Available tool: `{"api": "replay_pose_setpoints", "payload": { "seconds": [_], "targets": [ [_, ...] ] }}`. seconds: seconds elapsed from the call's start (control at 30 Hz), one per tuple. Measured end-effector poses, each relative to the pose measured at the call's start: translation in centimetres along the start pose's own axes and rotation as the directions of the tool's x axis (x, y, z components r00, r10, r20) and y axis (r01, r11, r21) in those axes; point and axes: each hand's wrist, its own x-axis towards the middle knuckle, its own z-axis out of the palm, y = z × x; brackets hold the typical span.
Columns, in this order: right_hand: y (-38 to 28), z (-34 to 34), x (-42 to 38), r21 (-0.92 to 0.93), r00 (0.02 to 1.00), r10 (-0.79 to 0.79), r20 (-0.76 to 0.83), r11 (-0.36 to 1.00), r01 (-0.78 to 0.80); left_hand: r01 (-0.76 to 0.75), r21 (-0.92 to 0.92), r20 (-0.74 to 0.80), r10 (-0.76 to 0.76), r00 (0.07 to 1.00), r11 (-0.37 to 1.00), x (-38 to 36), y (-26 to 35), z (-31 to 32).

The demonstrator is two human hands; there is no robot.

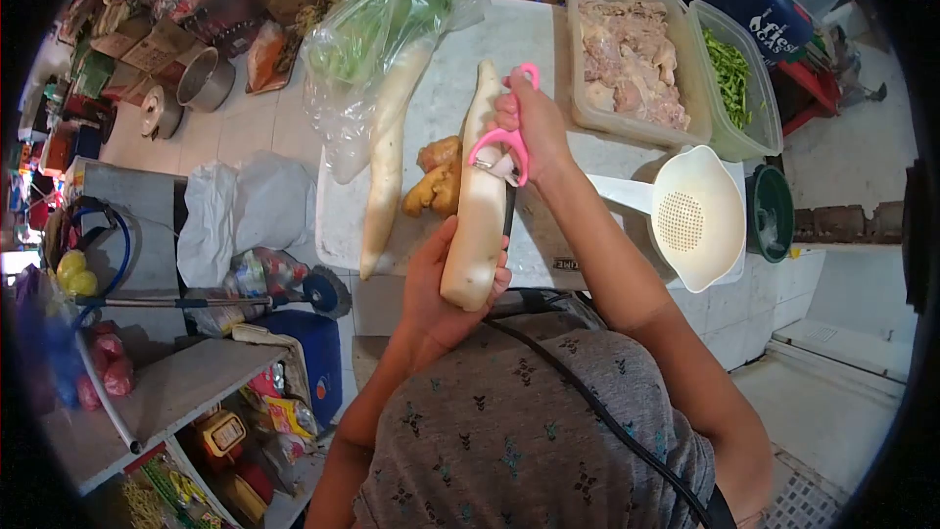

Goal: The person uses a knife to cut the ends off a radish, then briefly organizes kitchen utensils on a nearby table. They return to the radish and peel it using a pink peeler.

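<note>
A long white daikon radish (477,225) lies along my left hand (441,279), whose fingers wrap around its thick near end. In my right hand (529,122) is a pink vegetable peeler (504,142), its blade against the upper half of the radish. A pale strip of peel hangs at the blade. Left of the radish sit knobs of ginger root (436,181). Farther left is a second white radish (387,157), its leafy top inside a clear plastic bag (392,20). Something dark, partly hidden, shows beneath the held radish.
On the white table (529,34), a plastic container (570,49) holds raw chicken pieces, beside another container (764,137) of chopped green vegetables. A white strainer ladle (695,216) lies at the right edge. A green bin (771,211) stands beyond it. White sacks (245,201) are at left.
</note>
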Motion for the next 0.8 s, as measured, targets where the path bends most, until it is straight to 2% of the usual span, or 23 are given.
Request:
{"api": "replay_pose_setpoints", "payload": {
  "seconds": [0.1,0.13,0.23,0.33,0.43,0.53,0.63,0.8],
  "targets": [
    [-0.4,-2.0,4.2,-0.143,0.961,-0.271,-0.048,0.954,0.262,0.011,-0.03,0.029,-0.01,1.0,0.999,-0.2,0.2,-0.9],
    [-0.7,-2.5,5.1,-0.173,0.97,-0.241,-0.032,0.957,0.232,0.026,-0.025,0.044,-0.024,0.999,0.999,-0.4,0.2,-1.0],
    [-1.3,-1.8,5.5,-0.367,0.927,-0.366,-0.082,0.876,0.313,0.025,-0.014,0.018,-0.025,1.0,1.0,-0.6,0.3,-1.1],
    [-2.6,0.5,3.9,-0.129,0.928,-0.373,-0.002,0.92,0.37,0.001,0.0,-0.014,-0.001,1.0,1.0,-0.9,0.4,-0.8],
    [-2.6,2.3,-0.6,-0.089,0.975,-0.173,0.142,0.978,0.186,0.008,0.007,-0.022,-0.008,1.0,1.0,-1.0,0.6,-1.0],
    [-0.6,2.4,-2.7,-0.033,0.991,0.008,0.131,0.999,-0.003,0.028,0.023,-0.034,-0.027,0.999,0.999,-0.8,0.6,-0.8],
    [0.3,2.3,-2.3,-0.073,0.998,0.027,0.052,0.997,-0.023,0.03,0.045,-0.063,-0.027,0.998,0.999,-0.9,0.8,-0.5],
    [0.9,-0.6,2.9,-0.191,0.979,-0.205,0.013,0.96,0.204,-0.003,0.096,-0.158,0.018,0.987,0.995,-1.4,0.3,-1.1]
  ]
}}
